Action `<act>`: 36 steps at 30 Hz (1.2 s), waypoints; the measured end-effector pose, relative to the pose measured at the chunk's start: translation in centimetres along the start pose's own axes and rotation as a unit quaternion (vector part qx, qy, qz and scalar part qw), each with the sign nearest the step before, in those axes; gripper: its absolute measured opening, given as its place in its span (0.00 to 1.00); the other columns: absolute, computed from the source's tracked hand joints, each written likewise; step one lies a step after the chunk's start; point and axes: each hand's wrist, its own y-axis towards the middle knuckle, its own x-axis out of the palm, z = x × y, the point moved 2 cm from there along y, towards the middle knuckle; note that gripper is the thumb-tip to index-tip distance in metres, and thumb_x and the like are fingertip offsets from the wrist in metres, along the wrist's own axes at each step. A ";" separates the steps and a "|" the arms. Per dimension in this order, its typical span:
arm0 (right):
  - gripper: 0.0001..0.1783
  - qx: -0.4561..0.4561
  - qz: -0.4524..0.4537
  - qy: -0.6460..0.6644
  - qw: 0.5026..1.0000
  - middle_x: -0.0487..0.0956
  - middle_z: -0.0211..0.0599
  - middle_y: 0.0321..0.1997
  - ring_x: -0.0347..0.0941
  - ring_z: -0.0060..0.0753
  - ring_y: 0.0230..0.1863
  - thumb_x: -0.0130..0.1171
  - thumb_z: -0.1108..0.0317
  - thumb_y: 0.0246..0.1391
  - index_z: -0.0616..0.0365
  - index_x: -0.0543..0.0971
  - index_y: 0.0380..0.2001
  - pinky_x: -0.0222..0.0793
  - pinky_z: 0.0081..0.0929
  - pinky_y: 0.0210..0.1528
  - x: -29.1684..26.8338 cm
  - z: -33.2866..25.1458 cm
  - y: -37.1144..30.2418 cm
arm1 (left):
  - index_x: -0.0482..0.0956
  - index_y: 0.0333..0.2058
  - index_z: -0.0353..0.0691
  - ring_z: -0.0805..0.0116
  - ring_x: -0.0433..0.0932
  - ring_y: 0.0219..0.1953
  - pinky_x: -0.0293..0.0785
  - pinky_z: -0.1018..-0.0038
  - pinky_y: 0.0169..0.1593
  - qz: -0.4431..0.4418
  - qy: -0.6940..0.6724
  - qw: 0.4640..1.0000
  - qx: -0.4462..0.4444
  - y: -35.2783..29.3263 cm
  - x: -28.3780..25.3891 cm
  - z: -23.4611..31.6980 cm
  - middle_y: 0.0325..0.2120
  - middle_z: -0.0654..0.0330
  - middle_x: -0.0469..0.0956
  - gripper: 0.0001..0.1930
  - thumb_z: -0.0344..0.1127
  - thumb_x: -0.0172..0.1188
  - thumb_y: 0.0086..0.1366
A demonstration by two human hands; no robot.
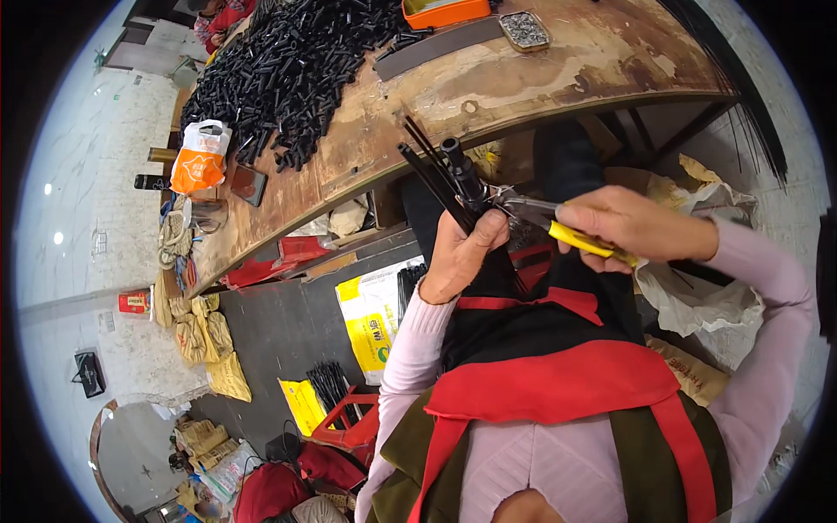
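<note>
Beside the table, left hand holds rods, right hand yellow-handled tool

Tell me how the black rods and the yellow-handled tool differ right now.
The black rods are dark throughout; the yellow-handled tool has a bright grip and metal front.
The rods form a bundle in the left hand; the tool is alone in the right hand.
The rods slant up and left in view; the tool points left.
Both are held.

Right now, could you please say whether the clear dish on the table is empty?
Not empty: the clear dish holds many small silvery pieces.
</note>
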 end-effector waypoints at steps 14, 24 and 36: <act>0.19 0.006 0.004 -0.232 0.973 0.73 0.36 0.20 0.68 0.27 0.17 0.53 0.55 0.63 0.64 0.76 0.39 0.63 0.26 0.21 -0.2 -3.6 1.1 | 0.69 0.41 0.35 0.80 0.61 0.23 0.57 0.82 0.26 0.075 0.056 0.995 0.028 -0.1 -0.7 -0.4 0.21 0.69 0.65 0.12 0.40 0.54 0.72; 0.35 -0.257 0.277 -0.495 0.783 0.72 0.41 0.49 0.67 0.45 0.50 0.59 0.75 0.50 0.52 0.67 0.64 0.64 0.37 0.53 1.0 0.1 1.6 | 0.65 0.45 0.38 0.78 0.64 0.24 0.62 0.80 0.27 0.073 -0.010 0.997 0.031 0.1 -1.0 -0.6 0.25 0.66 0.67 0.12 0.36 0.55 0.71; 0.44 -0.305 0.365 -0.568 0.672 0.69 0.43 0.44 0.66 0.45 0.45 0.62 0.81 0.40 0.50 0.67 0.65 0.64 0.38 0.51 0.1 0.6 2.3 | 0.67 0.38 0.38 0.79 0.62 0.22 0.59 0.81 0.26 0.029 -0.024 0.999 0.024 0.6 -0.3 -0.4 0.22 0.68 0.65 0.09 0.36 0.54 0.72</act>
